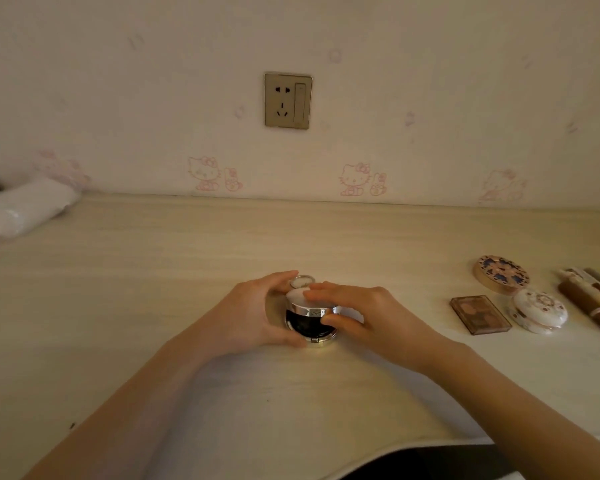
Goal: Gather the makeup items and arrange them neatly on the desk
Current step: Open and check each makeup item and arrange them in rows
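As both hands wrap it, the round black-and-silver compact (309,320) sits on the pale wood-grain desk (153,289).
Far to the compact's left and behind it lies a white wrapped bundle (25,209). The left hand (253,313) curls round the compact's left side, thumb at its front base. The right hand (368,313) lays fingers over the silvery lid, thumb on the front rim. Both are gripping it, and the lid looks raised off the dark base. Well to the compact's right, brown tubes (593,299) lie farthest out. Then come a round gold case with a blue flower-pattern lid (501,273), a white round patterned case (537,315) in front of it, and a flat brown rectangular eyeshadow palette (480,315), nearest the compact.
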A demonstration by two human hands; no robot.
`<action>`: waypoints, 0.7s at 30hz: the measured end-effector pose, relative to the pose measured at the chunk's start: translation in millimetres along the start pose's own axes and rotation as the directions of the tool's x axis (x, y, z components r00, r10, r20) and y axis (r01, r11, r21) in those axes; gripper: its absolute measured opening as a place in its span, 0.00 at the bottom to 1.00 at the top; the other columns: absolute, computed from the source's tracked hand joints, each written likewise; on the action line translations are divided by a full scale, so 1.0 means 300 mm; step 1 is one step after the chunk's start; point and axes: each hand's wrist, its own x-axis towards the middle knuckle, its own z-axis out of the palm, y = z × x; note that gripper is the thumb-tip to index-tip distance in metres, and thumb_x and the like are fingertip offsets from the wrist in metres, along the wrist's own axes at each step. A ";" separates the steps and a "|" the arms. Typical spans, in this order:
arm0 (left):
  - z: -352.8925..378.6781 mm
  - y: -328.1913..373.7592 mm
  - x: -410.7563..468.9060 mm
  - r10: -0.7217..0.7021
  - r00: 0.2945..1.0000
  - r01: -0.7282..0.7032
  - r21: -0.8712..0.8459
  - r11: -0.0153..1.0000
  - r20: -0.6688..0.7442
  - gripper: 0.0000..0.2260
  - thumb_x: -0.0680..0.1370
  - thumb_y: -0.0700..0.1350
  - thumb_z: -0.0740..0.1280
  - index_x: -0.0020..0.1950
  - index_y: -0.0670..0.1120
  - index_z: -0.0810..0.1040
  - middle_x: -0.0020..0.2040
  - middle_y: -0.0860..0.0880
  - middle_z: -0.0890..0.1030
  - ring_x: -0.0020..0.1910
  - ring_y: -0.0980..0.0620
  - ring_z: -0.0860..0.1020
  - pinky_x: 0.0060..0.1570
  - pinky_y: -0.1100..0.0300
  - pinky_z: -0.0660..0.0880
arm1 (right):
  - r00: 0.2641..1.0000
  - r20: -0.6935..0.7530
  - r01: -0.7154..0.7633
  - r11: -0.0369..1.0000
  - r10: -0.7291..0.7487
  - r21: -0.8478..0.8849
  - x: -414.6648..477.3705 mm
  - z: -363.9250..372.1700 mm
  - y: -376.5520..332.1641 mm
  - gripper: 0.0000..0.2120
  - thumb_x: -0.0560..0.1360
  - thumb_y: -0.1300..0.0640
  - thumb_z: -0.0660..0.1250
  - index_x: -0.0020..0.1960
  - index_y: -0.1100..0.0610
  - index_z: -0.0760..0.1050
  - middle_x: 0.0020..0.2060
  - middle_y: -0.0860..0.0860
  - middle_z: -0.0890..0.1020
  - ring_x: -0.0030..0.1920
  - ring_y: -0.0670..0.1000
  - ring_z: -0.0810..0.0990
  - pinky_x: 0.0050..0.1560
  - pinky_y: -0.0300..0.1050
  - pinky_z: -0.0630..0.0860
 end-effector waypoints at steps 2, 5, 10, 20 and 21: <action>0.004 0.004 -0.001 -0.012 1.000 0.011 -0.003 1.000 -0.021 0.46 0.57 0.54 0.82 0.72 0.58 0.66 0.56 0.69 0.74 0.58 0.72 0.71 0.58 0.74 0.66 | 1.000 0.020 0.001 1.000 -0.001 -0.001 0.007 -0.011 -0.002 0.17 0.78 0.57 0.65 0.67 0.47 0.73 0.63 0.38 0.76 0.65 0.34 0.70 0.63 0.28 0.66; 0.003 0.002 -0.003 -0.035 0.999 0.035 -0.011 0.999 -0.034 0.47 0.57 0.53 0.82 0.72 0.60 0.64 0.55 0.67 0.73 0.60 0.69 0.71 0.56 0.74 0.64 | 0.999 0.053 -0.006 0.999 0.008 -0.033 0.021 -0.027 -0.002 0.17 0.79 0.55 0.63 0.68 0.45 0.72 0.63 0.37 0.75 0.63 0.33 0.71 0.61 0.26 0.65; 0.026 -0.004 -0.027 -0.055 0.992 0.050 -0.046 0.998 -0.110 0.46 0.58 0.54 0.82 0.71 0.60 0.63 0.55 0.66 0.79 0.62 0.68 0.70 0.58 0.71 0.63 | 0.997 0.059 -0.048 0.999 0.049 -0.021 0.060 -0.046 -0.004 0.16 0.81 0.53 0.59 0.68 0.46 0.72 0.60 0.36 0.77 0.58 0.33 0.74 0.56 0.26 0.67; 0.053 -0.010 -0.041 -0.058 0.983 0.039 -0.113 0.993 -0.176 0.45 0.59 0.52 0.82 0.71 0.60 0.64 0.54 0.65 0.81 0.63 0.71 0.69 0.55 0.79 0.60 | 0.974 0.120 -0.210 0.966 0.194 0.148 0.129 -0.082 -0.020 0.13 0.82 0.53 0.55 0.63 0.48 0.74 0.52 0.41 0.79 0.54 0.43 0.77 0.53 0.40 0.77; 0.054 -0.012 -0.041 -0.058 0.983 0.039 -0.110 0.993 -0.177 0.45 0.59 0.52 0.82 0.71 0.60 0.64 0.54 0.66 0.81 0.64 0.70 0.69 0.56 0.78 0.60 | 0.972 0.129 -0.219 0.961 0.198 0.171 0.129 -0.082 -0.020 0.13 0.82 0.53 0.56 0.62 0.47 0.74 0.52 0.41 0.79 0.55 0.44 0.77 0.53 0.41 0.78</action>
